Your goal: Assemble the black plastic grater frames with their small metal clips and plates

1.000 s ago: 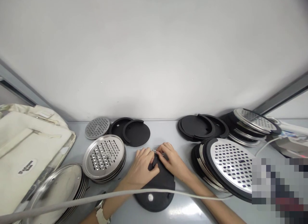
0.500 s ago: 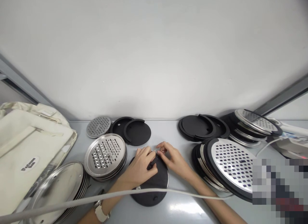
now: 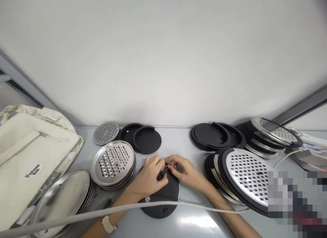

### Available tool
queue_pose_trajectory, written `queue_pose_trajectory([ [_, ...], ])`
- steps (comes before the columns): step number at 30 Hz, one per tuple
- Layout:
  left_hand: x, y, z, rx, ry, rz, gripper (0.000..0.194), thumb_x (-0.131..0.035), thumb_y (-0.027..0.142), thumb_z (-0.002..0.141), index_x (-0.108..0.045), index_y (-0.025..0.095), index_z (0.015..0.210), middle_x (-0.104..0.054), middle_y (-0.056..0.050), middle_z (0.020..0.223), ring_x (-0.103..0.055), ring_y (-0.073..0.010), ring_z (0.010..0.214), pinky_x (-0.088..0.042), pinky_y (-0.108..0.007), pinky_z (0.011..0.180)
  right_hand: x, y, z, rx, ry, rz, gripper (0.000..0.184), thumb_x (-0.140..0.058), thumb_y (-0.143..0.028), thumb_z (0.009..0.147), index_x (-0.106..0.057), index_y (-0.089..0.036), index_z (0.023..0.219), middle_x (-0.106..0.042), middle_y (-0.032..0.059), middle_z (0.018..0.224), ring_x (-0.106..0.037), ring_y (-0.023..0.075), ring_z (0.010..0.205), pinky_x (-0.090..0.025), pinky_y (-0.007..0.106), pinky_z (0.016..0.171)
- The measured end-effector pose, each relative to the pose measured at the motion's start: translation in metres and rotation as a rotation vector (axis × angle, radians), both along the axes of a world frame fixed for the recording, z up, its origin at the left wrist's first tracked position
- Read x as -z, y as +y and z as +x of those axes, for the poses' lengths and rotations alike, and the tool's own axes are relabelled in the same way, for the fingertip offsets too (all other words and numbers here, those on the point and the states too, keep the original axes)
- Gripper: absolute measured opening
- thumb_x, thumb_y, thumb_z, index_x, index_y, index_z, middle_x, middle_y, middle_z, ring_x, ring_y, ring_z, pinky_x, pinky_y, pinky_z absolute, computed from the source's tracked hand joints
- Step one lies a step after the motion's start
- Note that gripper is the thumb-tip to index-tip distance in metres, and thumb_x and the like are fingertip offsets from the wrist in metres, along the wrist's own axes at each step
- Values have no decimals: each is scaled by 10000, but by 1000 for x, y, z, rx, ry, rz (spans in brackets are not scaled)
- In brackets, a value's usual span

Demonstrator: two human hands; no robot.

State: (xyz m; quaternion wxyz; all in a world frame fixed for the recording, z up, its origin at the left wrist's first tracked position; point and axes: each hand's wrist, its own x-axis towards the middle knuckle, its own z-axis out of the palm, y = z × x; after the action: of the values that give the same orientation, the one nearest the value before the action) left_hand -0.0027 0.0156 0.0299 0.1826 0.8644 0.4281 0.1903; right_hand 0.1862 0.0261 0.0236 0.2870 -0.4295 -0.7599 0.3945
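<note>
A round black disc with a thin metal edge lies flat in front of me. Over its far part, my left hand is closed, thumb and fingers around a small black piece. From the right, my right hand comes in with thumb and index finger pinched at the end of that piece. Whatever sits between those right fingertips is too small to make out. Left of the disc stands a stack of metal grater plates.
A white cable crosses low in front of both forearms. Black discs lie at the back, more black discs to their right. Stacked grater discs stand at right, plain metal plates and a cream bag at left.
My right fingertips have moved slightly left and closed in on the black piece beside my left hand. The view has shifted a little; the stacks stay in place.
</note>
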Motion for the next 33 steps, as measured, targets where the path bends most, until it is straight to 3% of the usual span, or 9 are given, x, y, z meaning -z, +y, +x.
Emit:
queue_pose_trajectory([
  [15,-1,1,-3,75,8,39,85,-471,144,770,-413,191,811,-437,-20,869,-428,-181,821,-372,-335,788,11,0,-9,75,64,-28,129,-453,-282,902,-535,-183,897,-511,-27,706,-474,109,664,-362,221,618],
  [33,1,2,-4,52,3,34,122,-480,157,750,-366,187,721,-418,-1,781,-410,-167,761,-350,-325,747,10,-1,-8,78,54,-41,208,-420,-333,919,-507,-179,810,-502,-35,661,-440,98,616,-329,218,582],
])
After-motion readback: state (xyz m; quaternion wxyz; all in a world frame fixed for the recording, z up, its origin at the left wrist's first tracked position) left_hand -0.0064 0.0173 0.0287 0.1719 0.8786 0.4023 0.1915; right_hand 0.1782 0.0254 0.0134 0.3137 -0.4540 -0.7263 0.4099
